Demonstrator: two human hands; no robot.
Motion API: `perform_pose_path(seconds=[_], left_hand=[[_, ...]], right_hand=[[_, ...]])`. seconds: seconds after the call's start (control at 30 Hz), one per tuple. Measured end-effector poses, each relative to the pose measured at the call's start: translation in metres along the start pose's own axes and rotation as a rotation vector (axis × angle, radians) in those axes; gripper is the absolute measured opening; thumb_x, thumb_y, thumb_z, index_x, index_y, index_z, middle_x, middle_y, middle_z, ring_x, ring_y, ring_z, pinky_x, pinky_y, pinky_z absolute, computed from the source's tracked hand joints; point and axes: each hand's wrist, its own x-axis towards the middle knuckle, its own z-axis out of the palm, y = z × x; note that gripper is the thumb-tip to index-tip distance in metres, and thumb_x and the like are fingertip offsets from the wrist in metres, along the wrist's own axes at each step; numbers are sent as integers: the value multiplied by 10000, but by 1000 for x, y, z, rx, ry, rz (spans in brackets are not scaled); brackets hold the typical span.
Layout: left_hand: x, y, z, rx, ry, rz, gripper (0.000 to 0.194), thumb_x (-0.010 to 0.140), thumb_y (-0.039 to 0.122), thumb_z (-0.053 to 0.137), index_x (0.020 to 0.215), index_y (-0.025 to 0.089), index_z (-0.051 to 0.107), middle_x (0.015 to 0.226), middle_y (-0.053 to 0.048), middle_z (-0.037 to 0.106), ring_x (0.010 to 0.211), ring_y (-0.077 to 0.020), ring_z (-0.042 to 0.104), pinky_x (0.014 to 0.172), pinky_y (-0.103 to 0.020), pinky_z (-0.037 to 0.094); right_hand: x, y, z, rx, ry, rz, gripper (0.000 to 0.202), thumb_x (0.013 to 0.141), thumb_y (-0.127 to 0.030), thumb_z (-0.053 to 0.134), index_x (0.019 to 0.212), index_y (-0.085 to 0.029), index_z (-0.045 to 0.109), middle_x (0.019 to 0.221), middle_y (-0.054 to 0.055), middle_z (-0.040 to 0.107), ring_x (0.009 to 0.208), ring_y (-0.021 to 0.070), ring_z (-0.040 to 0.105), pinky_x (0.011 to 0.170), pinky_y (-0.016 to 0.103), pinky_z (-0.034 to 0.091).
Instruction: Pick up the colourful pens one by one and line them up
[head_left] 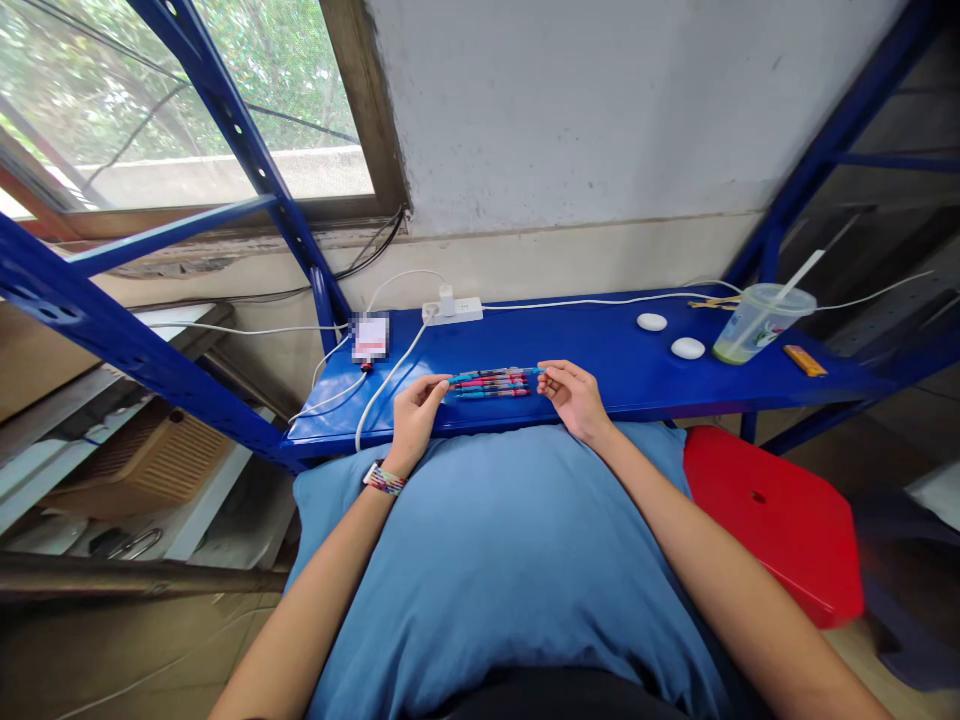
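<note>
Near the blue metal shelf's [615, 350] front edge, the left hand [415, 412] and right hand [573, 395] pinch opposite ends of a slim blue plastic pen [496, 373] lying parallel to that edge.

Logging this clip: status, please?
Left hand and right hand pinch opposite ends of the top pen. Three more pens beside it. Nothing blocking.

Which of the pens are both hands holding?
The farthest pen, light blue: left hand and right hand pinch its ends; the others lie free.

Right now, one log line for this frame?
left hand: touching pens' left ends | right hand: pinching top blue pen | row of coloured pens on blue metal shelf
</note>
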Motion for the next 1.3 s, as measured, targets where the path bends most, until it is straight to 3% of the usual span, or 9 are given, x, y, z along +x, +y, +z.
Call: perform_pose_path(seconds=[0.17,0.37,0.47,0.57,0.7,0.93,1.1,1.23,1.3], left_hand=[[-2,6,2,41,-52,22,301,962,500,761,1043,215,821,966,-53,828,961,-251,778,916,-375,592],[-5,9,4,253,-147,99,534,1085,532,548,660,218,626,703,-25,697,716,-190,652,755,-339,498],[-5,9,6,209,-162,122,402,1047,522,626,790,218,678,797,-29,716,762,-190,650,777,-332,509],[-5,10,8,88,-177,98,311,985,508,731,1111,224,722,936,-42,753,863,-208,697,843,-339,540],[-7,11,9,26,-207,50,382,1053,487,640,1328,222,644,773,-6,725,785,-211,709,862,-367,546],[-5,11,9,43,-183,48,371,1034,461,665,1327,232,658,876,-29,764,906,-226,752,897,-374,559],[-2,12,9,76,-174,109,560,914,352,817,1423,260,604,1186,-74,780,1175,-249,733,1019,-385,558],[-2,14,9,119,-184,70,334,1029,400,669,1319,235,690,995,-62,800,1044,-250,761,1042,-431,555],[-2,13,9,133,-204,110,346,1012,336,668,1343,239,685,1073,-73,811,1116,-263,758,1076,-449,546]], right_hand=[[-1,-1,1,-35,-65,10,292,740,-419,954,944,-229,865,813,35,772,773,184,703,785,352,609],[-4,-2,3,-183,-206,24,355,727,-469,977,955,-215,879,846,58,815,788,206,736,807,377,607],[-3,0,2,-162,-189,22,348,734,-468,977,949,-215,876,841,57,812,780,199,733,800,366,607],[-2,0,1,-132,-173,35,340,738,-463,982,951,-221,874,841,52,806,786,195,730,802,361,614],[-2,0,1,-130,-184,39,344,736,-471,990,954,-231,875,862,52,812,802,195,731,816,364,622],[-2,-1,2,-152,-190,32,364,735,-500,987,959,-238,870,865,52,807,808,207,728,817,391,631],[-2,-1,2,-147,-189,35,356,738,-493,986,957,-236,873,860,50,805,813,204,727,821,383,624],[-1,-1,2,-144,-188,40,343,738,-478,985,948,-231,874,858,52,804,804,199,724,818,377,618],[-1,-1,3,-140,-186,42,343,736,-475,983,943,-225,873,854,54,802,803,199,723,815,374,617]])
